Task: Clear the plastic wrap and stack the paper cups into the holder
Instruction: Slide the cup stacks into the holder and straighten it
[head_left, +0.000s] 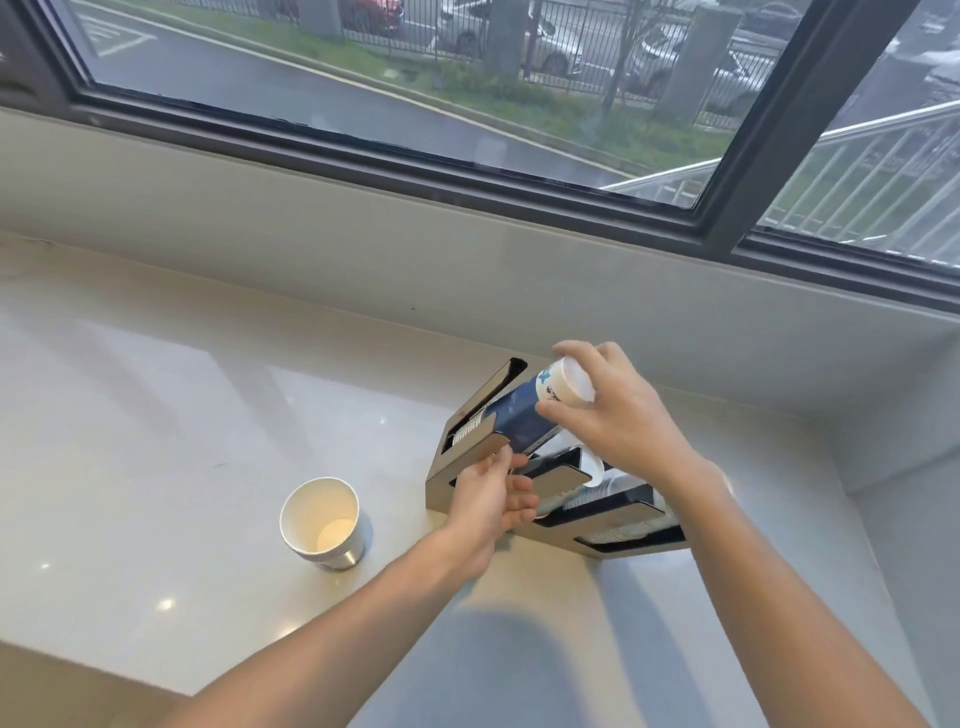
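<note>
Paper cups (540, 410), light and crushable, sit half inside the holder (558, 480) by the counter's back edge; your right hand (618, 410) wraps their top, so squeeze gently while your left hand (491, 501), fingers loose, steadies the holder.

A cup holder (470, 475) is lying on the counter (156, 395) right of the frame's centre, near the wall under the window (415, 78). A row of cups (524, 410) is sitting in its upper slot. The right hand (618, 410) is gripping that row's upper-right end; the left hand (488, 499) is resting against the holder's lower-left side. A separate cup stack (322, 522) is standing left of the holder, apart from it.
</note>
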